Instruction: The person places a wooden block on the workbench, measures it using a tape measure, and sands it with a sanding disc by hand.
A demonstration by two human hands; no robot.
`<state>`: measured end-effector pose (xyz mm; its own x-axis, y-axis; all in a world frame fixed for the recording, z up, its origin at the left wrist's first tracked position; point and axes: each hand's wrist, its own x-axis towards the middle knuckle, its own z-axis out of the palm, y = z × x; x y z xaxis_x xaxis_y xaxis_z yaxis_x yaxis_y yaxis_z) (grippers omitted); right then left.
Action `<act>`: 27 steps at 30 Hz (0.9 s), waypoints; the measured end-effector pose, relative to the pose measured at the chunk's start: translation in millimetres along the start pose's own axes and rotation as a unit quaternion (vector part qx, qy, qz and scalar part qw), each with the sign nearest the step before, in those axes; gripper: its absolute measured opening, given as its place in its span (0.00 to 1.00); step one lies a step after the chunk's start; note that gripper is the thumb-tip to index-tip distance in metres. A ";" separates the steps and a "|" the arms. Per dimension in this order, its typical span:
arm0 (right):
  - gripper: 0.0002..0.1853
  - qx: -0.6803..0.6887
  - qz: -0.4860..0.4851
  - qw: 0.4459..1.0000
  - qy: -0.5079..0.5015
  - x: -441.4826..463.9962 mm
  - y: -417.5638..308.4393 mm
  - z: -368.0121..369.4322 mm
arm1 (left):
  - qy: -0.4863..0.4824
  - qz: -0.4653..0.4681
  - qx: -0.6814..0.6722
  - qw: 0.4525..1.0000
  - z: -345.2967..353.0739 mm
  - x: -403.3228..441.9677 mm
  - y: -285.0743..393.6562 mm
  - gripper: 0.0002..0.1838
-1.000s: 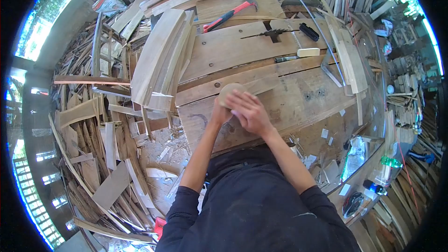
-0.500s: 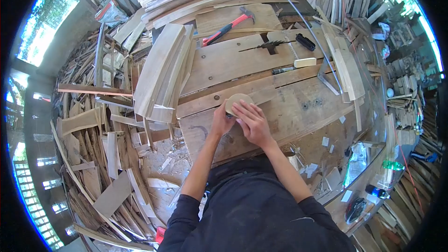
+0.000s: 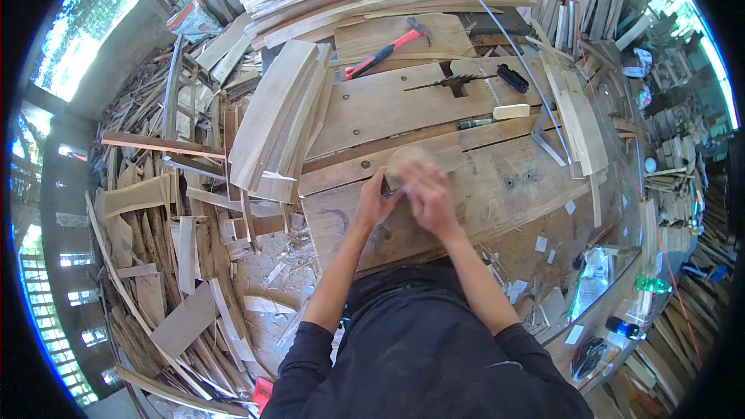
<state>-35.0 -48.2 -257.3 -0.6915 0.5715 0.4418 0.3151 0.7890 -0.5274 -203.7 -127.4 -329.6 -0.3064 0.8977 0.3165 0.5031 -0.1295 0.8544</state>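
Over the near part of the wooden workbench (image 3: 341, 206) is a round tan disc (image 3: 398, 160), possibly wood, partly hidden by my fingers. My left hand (image 3: 375, 200) grips it by its left and lower side, with the thumb toward the middle. Across the disc's upper face lies my right hand (image 3: 431, 198), its fingers smeared by motion. Whether the right fingers hold anything cannot be made out. Beyond the hands, a saw blade (image 3: 458, 82) pokes up through a slot in the bench top.
A claw hammer (image 3: 388, 51) lies at the back. Curved boards (image 3: 272, 112) are stacked on the left, more boards (image 3: 578, 120) on the right. Near the blade are a marker (image 3: 475, 122), a pale block (image 3: 511, 112) and a black object (image 3: 512, 77). A metal square (image 3: 549, 147) lies farther right.
My right hand has moved slightly right over the disc and is now blurred. My left hand keeps its hold. The whole view has shifted slightly.
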 end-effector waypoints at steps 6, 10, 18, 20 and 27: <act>0.20 -0.090 0.132 0.980 0.116 2.5 19.4 -11.8 | 0.004 -0.064 -0.045 0.997 -4.7 7.6 20.7 0.28; 0.23 -0.007 0.003 1.000 -0.029 -3.3 -19.0 9.4 | 0.012 -0.011 -0.028 0.999 2.2 -0.6 -2.8 0.31; 0.21 -0.087 0.112 0.986 0.088 -2.3 35.2 -31.6 | 0.009 -0.049 -0.050 0.998 -8.3 9.1 23.8 0.27; 0.21 -0.095 0.105 0.986 0.089 -2.2 30.5 -24.6 | 0.014 -0.038 -0.054 0.998 -8.2 9.0 26.7 0.26; 0.23 -0.001 -0.011 0.999 -0.042 -9.0 -20.8 0.8 | 0.035 -0.017 -0.032 0.999 -0.3 0.2 0.5 0.27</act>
<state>-36.0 -70.0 -250.9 -0.7501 0.5331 0.3912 0.3002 0.8017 -0.5169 -203.7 -127.4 -329.0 -0.3796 0.8709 0.3121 0.4386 -0.1276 0.8896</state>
